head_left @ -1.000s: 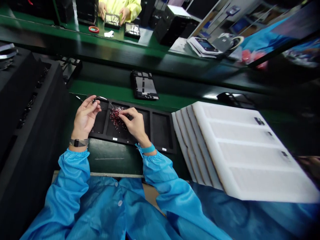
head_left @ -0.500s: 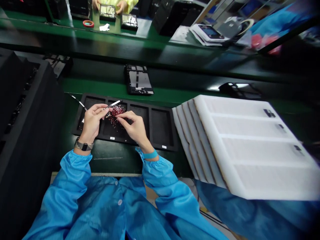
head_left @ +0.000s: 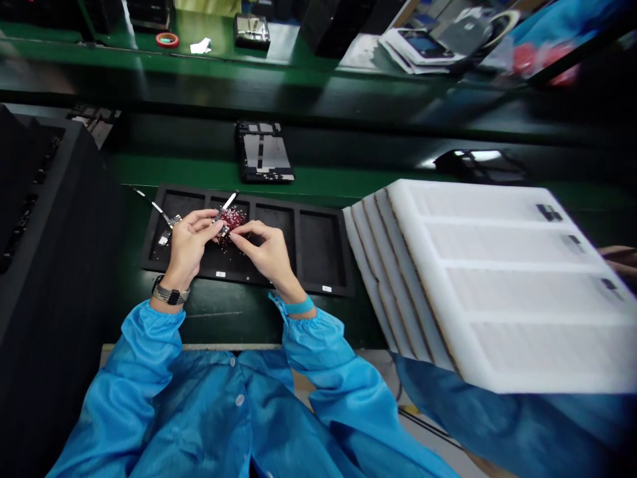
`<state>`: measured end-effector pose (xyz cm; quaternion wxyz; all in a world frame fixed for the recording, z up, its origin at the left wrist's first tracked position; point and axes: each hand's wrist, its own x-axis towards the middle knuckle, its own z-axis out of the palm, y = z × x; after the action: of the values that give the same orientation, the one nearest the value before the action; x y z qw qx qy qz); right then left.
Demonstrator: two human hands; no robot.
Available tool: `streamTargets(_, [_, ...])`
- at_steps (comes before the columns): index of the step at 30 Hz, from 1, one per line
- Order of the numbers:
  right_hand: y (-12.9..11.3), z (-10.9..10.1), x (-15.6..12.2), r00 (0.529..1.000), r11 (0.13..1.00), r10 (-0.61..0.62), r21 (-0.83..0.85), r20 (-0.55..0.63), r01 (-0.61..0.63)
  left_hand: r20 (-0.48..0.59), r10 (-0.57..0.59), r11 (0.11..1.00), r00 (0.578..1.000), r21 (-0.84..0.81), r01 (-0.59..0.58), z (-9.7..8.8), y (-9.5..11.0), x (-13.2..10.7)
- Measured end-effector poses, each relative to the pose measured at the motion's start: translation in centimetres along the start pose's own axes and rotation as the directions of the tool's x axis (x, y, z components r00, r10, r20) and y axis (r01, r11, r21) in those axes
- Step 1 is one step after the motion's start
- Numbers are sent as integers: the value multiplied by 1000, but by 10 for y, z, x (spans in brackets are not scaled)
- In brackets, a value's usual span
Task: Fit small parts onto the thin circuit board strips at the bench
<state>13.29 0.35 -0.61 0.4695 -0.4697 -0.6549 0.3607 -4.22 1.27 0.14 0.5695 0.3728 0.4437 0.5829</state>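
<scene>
My left hand [head_left: 190,242] is closed on a thin flex cable [head_left: 227,204], whose pale strip sticks up past the fingertips and which has a small component at its lower end. Close beside it, my right hand [head_left: 266,251] pinches at that end with thumb and forefinger; whatever lies between those fingertips is too small to make out. Under both hands is a black foam tray [head_left: 323,255] with several compartments. A heap of tiny red and silver pieces [head_left: 233,218] lies in its second compartment. Another cable [head_left: 158,207] with small parts rests across the tray's left end.
A device with its inside exposed [head_left: 266,153] lies beyond the tray. On the right rises a stack of white foam trays [head_left: 502,285]; on the left, a tall black foam stack [head_left: 60,265]. A raised green shelf [head_left: 199,70] crosses the back, bearing a red tape roll [head_left: 167,40].
My left hand has turned slightly and the flex cable stands steeper. My right hand stays near its end. Across the bench, another person's hands and the device they held have left view.
</scene>
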Motion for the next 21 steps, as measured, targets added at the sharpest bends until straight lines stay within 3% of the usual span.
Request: streamTargets(21, [-6,0,-4,996,935,-85,-347,0,80,-72,-10,988,997,153,21,6,-6,-4])
